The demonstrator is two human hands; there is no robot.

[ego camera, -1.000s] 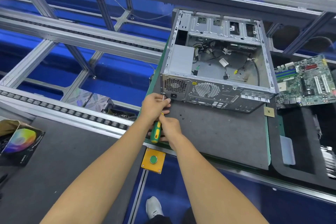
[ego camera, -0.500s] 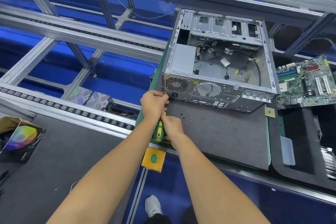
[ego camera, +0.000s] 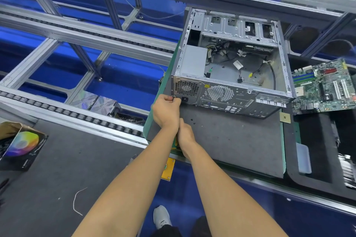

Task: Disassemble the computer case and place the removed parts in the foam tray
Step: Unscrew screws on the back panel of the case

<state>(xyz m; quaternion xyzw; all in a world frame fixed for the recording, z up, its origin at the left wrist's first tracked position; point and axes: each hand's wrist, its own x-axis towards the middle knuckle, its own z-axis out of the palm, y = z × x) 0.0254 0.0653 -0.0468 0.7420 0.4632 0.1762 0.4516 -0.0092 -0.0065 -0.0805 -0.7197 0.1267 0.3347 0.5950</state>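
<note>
Now my left hand [ego camera: 166,113] had closed up over the screwdriver [ego camera: 176,139] shaft at the computer case [ego camera: 231,75] rear corner on the table [ego camera: 240,144]; my right hand [ego camera: 185,134] gripped its handle, so the power-supply screw was probably nearly out.

Both hands [ego camera: 167,113] work at the computer case [ego camera: 231,67] corner.

Off to the left a roller conveyor [ego camera: 81,117] runs across aluminium framing [ego camera: 57,31] over blue panels. A cardboard box [ego camera: 21,146] printed with a rainbow colour wheel sits on the dark grey bench [ego camera: 67,169], and a loose bit of white string [ego camera: 76,201] lies nearer the edge. A yellow push-button box [ego camera: 168,168] is fixed to the bench front. Below, a white shoe [ego camera: 161,217] stands on the blue floor.
</note>
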